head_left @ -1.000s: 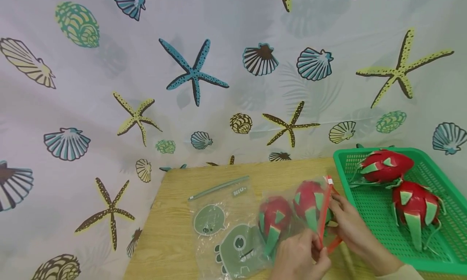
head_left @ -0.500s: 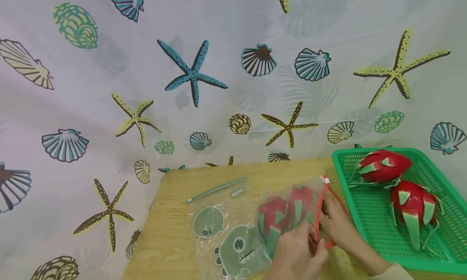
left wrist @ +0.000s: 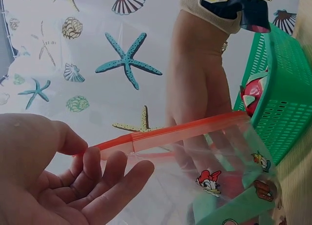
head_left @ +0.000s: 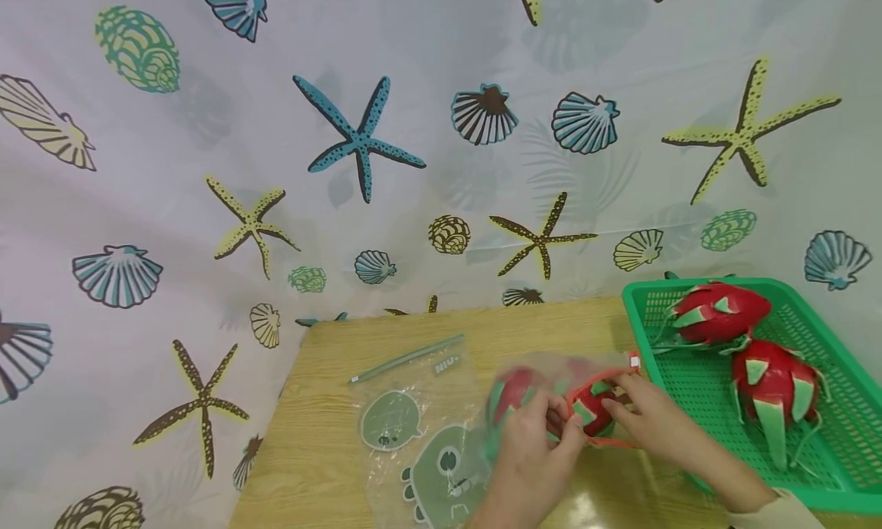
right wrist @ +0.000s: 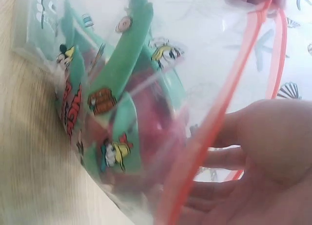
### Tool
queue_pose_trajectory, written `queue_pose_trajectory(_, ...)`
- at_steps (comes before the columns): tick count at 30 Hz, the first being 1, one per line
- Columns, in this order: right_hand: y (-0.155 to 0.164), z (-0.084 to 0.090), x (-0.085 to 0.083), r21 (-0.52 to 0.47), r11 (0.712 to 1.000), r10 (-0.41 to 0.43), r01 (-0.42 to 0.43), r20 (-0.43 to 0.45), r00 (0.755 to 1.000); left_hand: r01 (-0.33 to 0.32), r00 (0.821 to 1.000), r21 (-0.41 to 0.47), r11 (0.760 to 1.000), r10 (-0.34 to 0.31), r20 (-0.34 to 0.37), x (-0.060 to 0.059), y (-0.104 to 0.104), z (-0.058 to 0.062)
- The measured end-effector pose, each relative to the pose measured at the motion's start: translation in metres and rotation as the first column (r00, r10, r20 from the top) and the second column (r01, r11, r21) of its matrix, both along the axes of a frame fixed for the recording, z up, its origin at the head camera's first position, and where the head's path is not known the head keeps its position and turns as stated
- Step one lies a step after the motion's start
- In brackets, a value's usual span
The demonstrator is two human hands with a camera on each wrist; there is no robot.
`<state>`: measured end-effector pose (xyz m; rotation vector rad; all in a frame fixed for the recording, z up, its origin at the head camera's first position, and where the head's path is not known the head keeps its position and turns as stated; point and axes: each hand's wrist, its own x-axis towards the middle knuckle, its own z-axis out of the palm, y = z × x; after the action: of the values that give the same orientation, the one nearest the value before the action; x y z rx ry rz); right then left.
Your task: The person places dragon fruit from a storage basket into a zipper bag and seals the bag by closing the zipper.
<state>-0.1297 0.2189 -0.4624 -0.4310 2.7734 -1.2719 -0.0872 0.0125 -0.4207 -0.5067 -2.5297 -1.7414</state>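
A clear zip bag (right wrist: 214, 112) with an orange-red zip edge and cartoon prints holds two red dragon fruits with green scales: a left one (head_left: 518, 391) and a right one (head_left: 594, 410) by the bag's mouth. My left hand (head_left: 534, 456) pinches the zip edge between thumb and forefinger; its other fingers are loosely bent in the left wrist view. Through the gaping mouth reaches my right hand (head_left: 651, 414), fingers inside the bag, extended against the right fruit. In the right wrist view the film and zip edge partly hide those fingers.
A flat clear zip bag (head_left: 389, 422) with green dinosaur prints and a green slider lies left on the wooden table (head_left: 317, 406). The green basket (head_left: 641, 315) at right contains two more dragon fruits (head_left: 772, 383). A shell-patterned curtain (head_left: 413, 192) hangs behind.
The bag's mouth has widened and turned toward me, uncovering the right fruit. My left hand has shifted left with the zip edge. My right hand has gone from the rim into the mouth.
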Motion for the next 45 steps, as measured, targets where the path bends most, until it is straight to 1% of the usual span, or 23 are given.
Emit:
queue_pose_trajectory(3, 0.005, -0.001, 0.001, -0.018, 1.0, 0.011, -0.01, 0.064, 0.998, -0.005, 1.0, -0.008, 1.0, 0.005, 0.018, -0.003, 0.0, 0.0)
queue_pose_trajectory(6, 0.008, -0.003, 0.002, -0.028, 0.999, 0.02, -0.017, 0.097, 0.995, -0.003, 0.999, 0.006, 1.0, 0.003, 0.049, -0.006, 0.001, -0.001)
queue_pose_trajectory(10, 0.014, -0.002, 0.003, -0.04, 0.998, 0.059, -0.054, 0.116, 0.991, -0.015, 0.994, 0.088, 0.996, 0.005, 0.111, -0.01, 0.001, -0.003)
queue_pose_trajectory(12, 0.018, 0.0, 0.005, -0.049, 0.995, 0.088, -0.083, 0.131, 0.987, -0.024, 0.992, 0.135, 0.991, 0.006, 0.129, -0.012, 0.001, -0.003)
queue_pose_trajectory(14, 0.022, 0.004, 0.006, -0.066, 0.992, 0.117, -0.108, 0.147, 0.982, -0.03, 0.992, 0.168, 0.985, 0.009, 0.128, -0.015, -0.001, -0.004)
queue_pose_trajectory(16, 0.028, 0.008, 0.007, -0.07, 0.99, 0.134, -0.124, 0.155, 0.979, -0.037, 0.994, 0.187, 0.982, 0.017, 0.106, -0.018, -0.003, -0.005)
queue_pose_trajectory(18, 0.033, 0.012, 0.007, -0.056, 0.992, 0.119, -0.112, 0.147, 0.982, -0.046, 0.997, 0.197, 0.979, 0.033, 0.067, -0.021, -0.004, -0.005)
queue_pose_trajectory(20, 0.038, 0.016, 0.007, -0.033, 0.997, 0.073, -0.069, 0.123, 0.99, -0.046, 0.998, 0.213, 0.976, 0.038, 0.04, -0.023, -0.006, -0.004)
queue_pose_trajectory(22, 0.041, 0.017, 0.007, -0.001, 1.0, 0.012, -0.012, 0.089, 0.996, -0.051, 0.998, 0.229, 0.972, 0.044, 0.036, -0.025, -0.007, -0.003)
queue_pose_trajectory(24, 0.043, 0.017, 0.007, 0.022, 0.998, -0.058, 0.057, 0.052, 0.997, -0.054, 0.997, 0.252, 0.966, 0.04, 0.06, -0.026, -0.009, -0.002)
queue_pose_trajectory(26, 0.044, 0.014, 0.006, 0.035, 0.995, -0.098, 0.098, -0.008, 0.995, -0.063, 0.993, 0.28, 0.958, 0.033, 0.111, -0.027, -0.01, -0.001)
queue_pose_trajectory(28, 0.044, 0.01, 0.005, 0.052, 0.991, -0.121, 0.126, -0.085, 0.989, -0.074, 0.989, 0.301, 0.951, 0.031, 0.143, -0.028, -0.011, 0.0)
queue_pose_trajectory(30, 0.045, 0.004, 0.003, 0.077, 0.99, -0.107, 0.121, -0.167, 0.98, -0.075, 0.987, 0.318, 0.945, 0.025, 0.161, -0.029, -0.012, -0.001)
queue_pose_trajectory(32, 0.045, -0.002, 0.001, 0.097, 0.991, -0.066, 0.089, -0.217, 0.974, -0.073, 0.986, 0.328, 0.942, 0.019, 0.165, -0.03, -0.013, -0.001)
queue_pose_trajectory(33, 0.045, -0.005, 0.001, 0.095, 0.993, -0.041, 0.064, -0.223, 0.974, -0.074, 0.986, 0.329, 0.941, 0.019, 0.169, -0.03, -0.014, -0.002)
queue_pose_trajectory(35, 0.044, -0.01, 0.001, 0.071, 0.997, 0.0, 0.015, -0.207, 0.978, -0.076, 0.983, 0.337, 0.939, 0.014, 0.18, -0.031, -0.015, -0.002)
queue_pose_trajectory(36, 0.043, -0.012, 0.001, 0.051, 0.999, 0.004, 0.007, -0.197, 0.98, -0.078, 0.982, 0.339, 0.938, 0.013, 0.189, -0.031, -0.015, -0.003)
queue_pose_trajectory(38, 0.04, -0.015, 0.001, 0.022, 1.0, -0.007, 0.012, -0.196, 0.981, -0.079, 0.979, 0.343, 0.936, 0.009, 0.202, -0.031, -0.016, -0.002)
queue_pose_trajectory(39, 0.039, -0.017, 0.0, 0.007, 1.0, -0.016, 0.018, -0.2, 0.98, -0.081, 0.98, 0.334, 0.939, 0.013, 0.199, -0.031, -0.017, -0.002)
queue_pose_trajectory(42, 0.035, -0.018, 0.0, 0.003, 0.998, -0.056, 0.059, -0.245, 0.968, -0.079, 0.985, 0.316, 0.945, 0.024, 0.173, -0.032, -0.019, 0.0)
queue_pose_trajectory(45, 0.032, -0.015, 0.0, 0.001, 0.997, -0.078, 0.081, -0.268, 0.96, -0.082, 0.989, 0.283, 0.956, 0.043, 0.141, -0.034, -0.02, 0.003)
